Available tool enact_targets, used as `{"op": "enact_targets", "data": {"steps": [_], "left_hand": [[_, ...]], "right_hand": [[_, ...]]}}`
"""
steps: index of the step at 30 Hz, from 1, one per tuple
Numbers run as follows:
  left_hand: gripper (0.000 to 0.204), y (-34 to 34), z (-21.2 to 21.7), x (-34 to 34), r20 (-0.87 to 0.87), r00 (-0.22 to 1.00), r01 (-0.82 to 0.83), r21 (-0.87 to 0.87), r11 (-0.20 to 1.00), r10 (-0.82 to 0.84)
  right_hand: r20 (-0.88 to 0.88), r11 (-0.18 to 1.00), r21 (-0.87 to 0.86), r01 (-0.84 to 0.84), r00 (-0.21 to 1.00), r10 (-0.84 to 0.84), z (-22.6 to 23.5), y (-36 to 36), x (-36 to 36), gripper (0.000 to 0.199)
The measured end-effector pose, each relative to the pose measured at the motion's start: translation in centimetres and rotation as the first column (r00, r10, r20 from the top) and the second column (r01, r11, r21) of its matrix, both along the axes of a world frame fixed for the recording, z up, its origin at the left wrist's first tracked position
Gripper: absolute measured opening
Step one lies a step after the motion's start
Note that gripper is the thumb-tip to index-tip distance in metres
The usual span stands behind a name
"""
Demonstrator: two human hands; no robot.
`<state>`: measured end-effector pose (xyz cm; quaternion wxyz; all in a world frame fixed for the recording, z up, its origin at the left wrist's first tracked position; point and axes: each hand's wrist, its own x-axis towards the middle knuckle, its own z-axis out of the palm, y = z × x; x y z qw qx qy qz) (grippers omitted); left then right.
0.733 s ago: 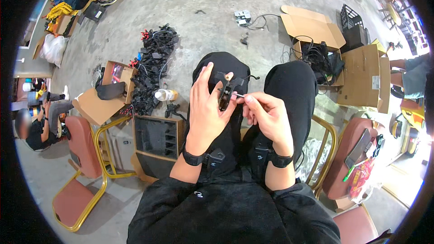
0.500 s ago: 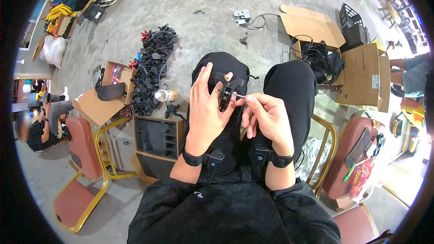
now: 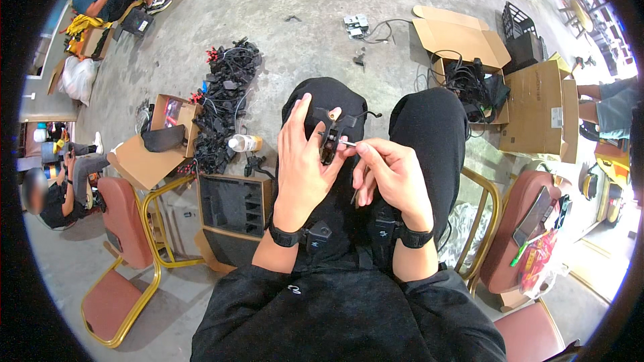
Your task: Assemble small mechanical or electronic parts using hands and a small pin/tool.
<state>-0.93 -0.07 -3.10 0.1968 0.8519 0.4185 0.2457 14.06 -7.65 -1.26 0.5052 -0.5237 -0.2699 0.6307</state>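
My left hand [image 3: 302, 161] grips a small black device [image 3: 330, 127] with short arms, held above my lap between my knees. My right hand [image 3: 389, 174] pinches a thin metal tool [image 3: 347, 141] whose tip touches the device's middle. Both wrists wear black bands. I sit with black trousers, and the device's underside is hidden behind my left fingers.
A heap of black cables and parts [image 3: 225, 97] lies on the concrete floor at left, with a clear bottle [image 3: 245, 143] and a black foam-lined case [image 3: 235, 204] nearby. Open cardboard boxes [image 3: 537, 110] stand at right. Red-seated chairs [image 3: 124, 241] flank me. Other people sit at far left.
My right hand has shifted slightly, keeping the tool tip against the device. The left hand holds its grip nearly unchanged.
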Motion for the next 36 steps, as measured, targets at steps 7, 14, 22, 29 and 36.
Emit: {"op": "enact_targets", "data": {"steps": [7, 14, 22, 29, 36], "left_hand": [[0.056, 0.1, -0.3, 0.0, 0.012, 1.000, 0.019, 0.006, 1.000, -0.019], [0.055, 0.1, -0.2, -0.1, 0.030, 0.999, 0.024, -0.004, 1.000, -0.024], [0.048, 0.0, -0.2, 0.4, 0.049, 0.999, -0.012, -0.020, 1.000, 0.013], [0.049, 0.0, 0.0, 0.1, 0.036, 0.999, 0.013, -0.001, 1.000, -0.013], [0.050, 0.0, 0.0, 0.0, 0.032, 0.999, 0.016, -0.008, 1.000, -0.016]], "right_hand": [[-0.012, 0.998, -0.044, 0.039, 0.999, -0.039, -0.4, 0.1, -0.2, 0.024], [0.215, 0.997, 0.061, 0.038, 0.975, -0.050, -0.2, 0.2, -0.1, 0.017], [0.502, 0.922, 0.386, 0.041, 0.829, -0.247, -1.4, 0.2, 0.7, 0.015], [0.237, 0.994, 0.079, 0.080, 0.967, -0.096, -0.6, 0.1, 0.1, 0.018], [0.339, 0.984, 0.162, 0.070, 0.933, -0.122, -0.7, 0.3, 0.1, 0.016]]}}
